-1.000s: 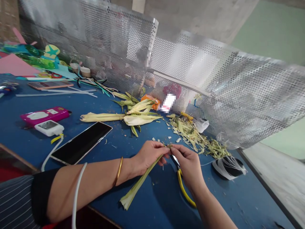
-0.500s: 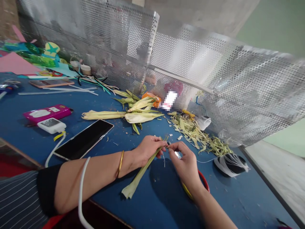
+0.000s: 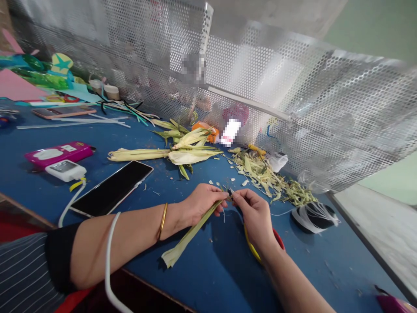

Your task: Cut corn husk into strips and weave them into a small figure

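The left of the two hands pinches a husk strip over the blue surface; the right hand is close by its upper end, its grip too small to tell. Beyond lie husks, scraps and a spool; leftward, a phone. A perforated screen stands behind, near a green wall.

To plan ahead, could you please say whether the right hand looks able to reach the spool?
Probably yes: only a thread shows between the spool and the right hand, though that hand seems to hold scissors.
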Available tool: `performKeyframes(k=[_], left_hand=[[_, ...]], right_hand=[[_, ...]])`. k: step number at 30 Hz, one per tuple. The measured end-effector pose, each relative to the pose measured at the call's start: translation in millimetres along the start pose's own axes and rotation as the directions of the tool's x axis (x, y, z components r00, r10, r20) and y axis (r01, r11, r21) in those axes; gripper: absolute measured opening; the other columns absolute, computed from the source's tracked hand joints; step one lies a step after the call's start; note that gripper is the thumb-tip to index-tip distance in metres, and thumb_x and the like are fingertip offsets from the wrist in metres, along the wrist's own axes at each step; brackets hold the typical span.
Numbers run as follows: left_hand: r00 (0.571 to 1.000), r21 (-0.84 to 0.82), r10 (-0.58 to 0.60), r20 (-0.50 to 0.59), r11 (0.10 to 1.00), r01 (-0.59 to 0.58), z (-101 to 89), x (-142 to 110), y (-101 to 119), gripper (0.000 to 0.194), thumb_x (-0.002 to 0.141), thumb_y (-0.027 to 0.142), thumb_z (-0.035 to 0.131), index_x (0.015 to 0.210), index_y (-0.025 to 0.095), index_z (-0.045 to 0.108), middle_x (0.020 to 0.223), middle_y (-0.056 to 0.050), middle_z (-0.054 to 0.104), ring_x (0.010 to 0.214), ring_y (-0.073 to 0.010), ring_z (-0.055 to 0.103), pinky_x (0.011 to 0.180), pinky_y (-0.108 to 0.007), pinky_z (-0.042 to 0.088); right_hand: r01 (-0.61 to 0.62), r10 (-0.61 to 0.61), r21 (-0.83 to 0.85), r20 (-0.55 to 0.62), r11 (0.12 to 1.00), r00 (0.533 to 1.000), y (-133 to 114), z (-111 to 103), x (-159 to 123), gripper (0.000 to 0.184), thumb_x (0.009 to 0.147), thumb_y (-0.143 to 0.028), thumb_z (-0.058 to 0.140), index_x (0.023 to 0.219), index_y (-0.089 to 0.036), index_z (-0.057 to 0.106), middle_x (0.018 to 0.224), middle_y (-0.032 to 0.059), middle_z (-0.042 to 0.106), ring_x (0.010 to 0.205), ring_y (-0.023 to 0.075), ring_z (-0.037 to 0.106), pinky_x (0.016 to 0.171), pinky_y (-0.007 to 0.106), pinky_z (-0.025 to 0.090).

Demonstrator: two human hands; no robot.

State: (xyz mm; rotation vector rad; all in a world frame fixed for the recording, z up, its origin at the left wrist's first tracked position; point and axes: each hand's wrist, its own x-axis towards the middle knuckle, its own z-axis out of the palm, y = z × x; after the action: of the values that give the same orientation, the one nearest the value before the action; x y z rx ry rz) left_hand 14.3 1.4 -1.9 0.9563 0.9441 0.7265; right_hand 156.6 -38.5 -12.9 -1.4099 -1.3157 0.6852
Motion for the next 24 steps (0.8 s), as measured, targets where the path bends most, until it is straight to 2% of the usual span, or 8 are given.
performKeyframes(k=[3,7,10,13,17,21,24], left_hand=[[1.0,-0.029,-0.009,0.007,1.0,0.009,-0.9,0.7,1.0,0.023,0.078,0.022,0.069,0.059,0.012,0.06,0.056,-0.001,0.058,0.045,-0.0082,0.049,0.045,-0.023,0.042],[0.998,-0.002,0.0,0.058,1.0,0.0,-0.6,-0.9,1.0,0.027,0.079,0.031,0.07,0.062,0.011,0.062,0.061,-0.002,0.061,0.046,-0.0081,0.05,0.046,-0.023,0.044],[0.995,-0.032,-0.025,0.097,0.999,0.028,-0.4,-1.8,0.9,0.029,0.083,0.037,0.064,0.07,0.012,0.064,0.066,-0.003,0.064,0.048,-0.0088,0.052,0.046,-0.023,0.045],[0.995,-0.028,-0.02,0.096,0.999,0.022,-0.4,-1.4,0.1,0.02,0.08,0.027,0.066,0.069,0.012,0.064,0.066,-0.002,0.063,0.048,-0.0086,0.052,0.045,-0.023,0.045],[0.997,0.038,0.052,0.055,0.998,-0.054,-0.3,-0.3,-1.1,0.017,0.078,0.015,0.063,0.062,0.012,0.062,0.058,-0.001,0.059,0.044,-0.0073,0.049,0.043,-0.021,0.043],[0.996,0.097,0.082,0.043,0.992,-0.086,-0.1,-0.3,-1.0,0.016,0.077,0.012,0.06,0.062,0.012,0.063,0.055,-0.001,0.058,0.041,-0.0065,0.047,0.042,-0.02,0.039],[0.995,0.113,0.078,0.06,0.99,-0.085,0.2,-0.9,-1.2,0.015,0.075,0.013,0.061,0.06,0.012,0.063,0.054,0.0,0.058,0.041,-0.0064,0.047,0.041,-0.019,0.038]], right_hand=[[0.088,-0.089,-0.101,-0.007,0.991,0.996,-3.1,-1.7,-1.3,0.024,0.081,-0.04,0.063,0.069,-0.02,0.064,0.067,0.0009,0.062,0.067,0.0163,0.052,0.066,0.028,0.041],[-0.035,0.035,-0.009,-0.035,0.999,0.999,-2.2,-4.1,1.8,0.029,0.078,-0.046,0.065,0.069,-0.019,0.065,0.065,0.0009,0.061,0.065,0.0163,0.052,0.063,0.028,0.041],[-0.059,0.06,0.031,-0.049,0.998,0.997,-0.1,-4.9,4.8,0.029,0.076,-0.047,0.067,0.068,-0.019,0.065,0.064,0.0003,0.061,0.065,0.016,0.052,0.065,0.029,0.041],[-0.051,0.052,0.024,-0.058,0.998,0.997,0.5,-4.8,5.6,0.028,0.076,-0.045,0.067,0.068,-0.019,0.065,0.063,-0.0009,0.06,0.064,0.015,0.051,0.065,0.028,0.04],[-0.076,0.078,0.06,-0.036,0.995,0.996,-1.1,-4.3,4.9,0.029,0.076,-0.046,0.068,0.067,-0.019,0.066,0.063,-0.0006,0.06,0.065,0.0154,0.052,0.066,0.028,0.04],[-0.171,0.163,0.204,0.056,0.964,0.985,-4.1,-3.3,5.2,0.032,0.071,-0.05,0.073,0.07,-0.018,0.069,0.066,0.0007,0.064,0.066,0.016,0.055,0.068,0.029,0.043],[-0.229,0.206,0.27,0.113,0.935,0.972,-5.4,-2.4,5.1,0.029,0.065,-0.044,0.079,0.072,-0.018,0.071,0.068,0.0003,0.067,0.066,0.0153,0.057,0.069,0.029,0.044]])
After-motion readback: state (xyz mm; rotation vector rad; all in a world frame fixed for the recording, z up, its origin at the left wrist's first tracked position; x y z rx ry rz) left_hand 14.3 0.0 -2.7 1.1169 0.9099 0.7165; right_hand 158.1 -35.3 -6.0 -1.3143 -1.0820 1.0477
